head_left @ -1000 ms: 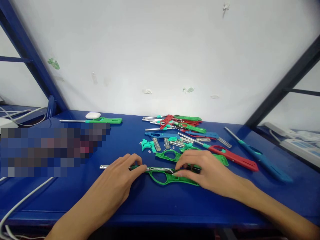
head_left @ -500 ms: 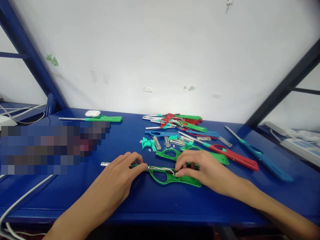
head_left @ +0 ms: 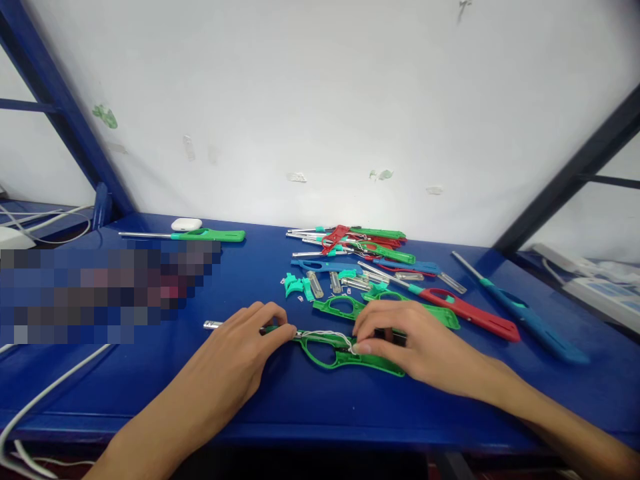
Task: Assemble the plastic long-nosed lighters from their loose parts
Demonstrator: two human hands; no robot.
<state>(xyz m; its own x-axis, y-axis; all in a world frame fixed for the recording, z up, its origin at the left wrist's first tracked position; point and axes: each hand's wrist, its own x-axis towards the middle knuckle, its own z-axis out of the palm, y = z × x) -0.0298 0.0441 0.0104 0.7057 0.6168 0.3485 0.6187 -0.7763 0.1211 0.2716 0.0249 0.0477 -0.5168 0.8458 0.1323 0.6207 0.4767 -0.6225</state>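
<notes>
My left hand (head_left: pixel 250 340) pinches the metal tube (head_left: pixel 212 325) of an opened lighter between thumb and fingers, and the tube's tip sticks out to the left. To the right lies the lighter's green half shell (head_left: pixel 370 363), its inside facing up. A thin white wire (head_left: pixel 325 333) arcs over the trigger loop to the fingertips of my right hand (head_left: pixel 410 333), which are closed on it. Under those fingers shows a dark part (head_left: pixel 393 337), mostly hidden. Just behind lies another green half shell (head_left: pixel 337 308), partly covered by my right hand.
Teal triggers (head_left: pixel 295 287) and clear fuel tanks (head_left: pixel 315 285) lie behind my hands. Farther back is a pile of lighter parts (head_left: pixel 350 240). A red lighter (head_left: pixel 470 313) and a blue lighter (head_left: pixel 530 317) are at right, a green lighter (head_left: pixel 215 235) at back left. White cable (head_left: pixel 55 387) crosses the left side.
The white wire bows up higher above the green half shell. My right fingers have shifted slightly, and more of the dark part shows beneath them. My left hand keeps its hold.
</notes>
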